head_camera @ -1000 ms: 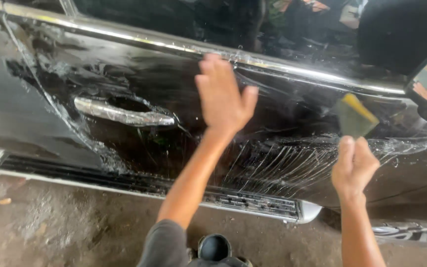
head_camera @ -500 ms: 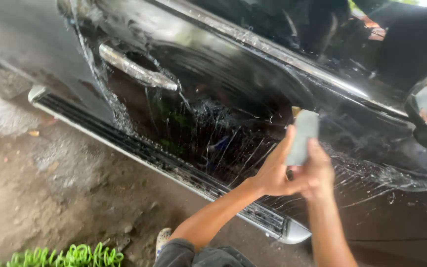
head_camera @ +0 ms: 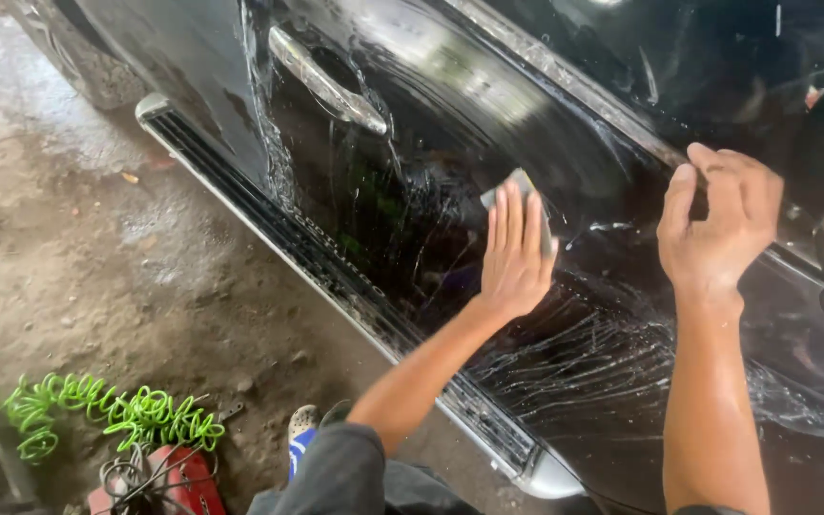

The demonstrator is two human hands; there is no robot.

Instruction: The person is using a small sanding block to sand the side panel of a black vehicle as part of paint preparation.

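The floor was rough, dirty concrete (head_camera: 78,277), wet and paler towards the far corner, with small stones and bits of debris scattered across it. A bright green coiled air hose (head_camera: 97,415) lay on it near the bottom left, just beside a red machine wound with dark cable (head_camera: 159,482). Close by, a foot in a pale perforated clog with a blue part (head_camera: 302,434) stood on the ground.

Open wet door panel (head_camera: 545,381) below hands, door handle (head_camera: 328,83) upper left
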